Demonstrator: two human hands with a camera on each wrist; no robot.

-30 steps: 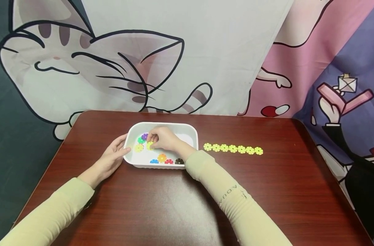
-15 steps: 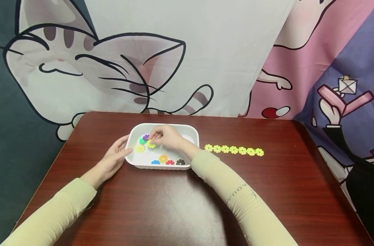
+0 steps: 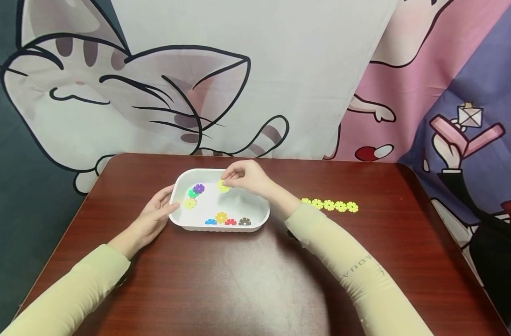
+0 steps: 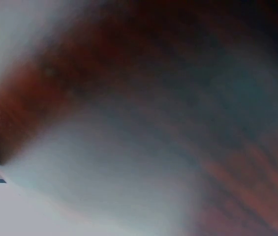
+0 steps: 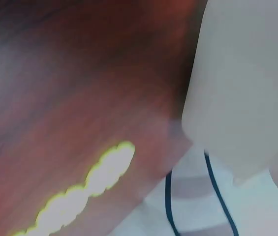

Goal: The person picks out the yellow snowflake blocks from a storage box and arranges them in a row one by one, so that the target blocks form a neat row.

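My right hand pinches a yellow snowflake disc above the white tray, near its far side. With thumb over the rim and fingers outside, my left hand holds the tray's left end. Inside the tray lie a purple disc, a green disc partly under it, and another yellow disc. Along the near wall are blue, orange, red and dark discs. The left wrist view is badly blurred.
A row of several yellow discs lies on the brown table right of the tray; my right wrist covers its left end. In the right wrist view the yellow row looks overexposed. Behind the table hangs a cloth with a cartoon cat.
My right hand has lifted a yellow disc from beside the purple and green ones and moved it right across the tray. My left hand stays at the tray's left end.
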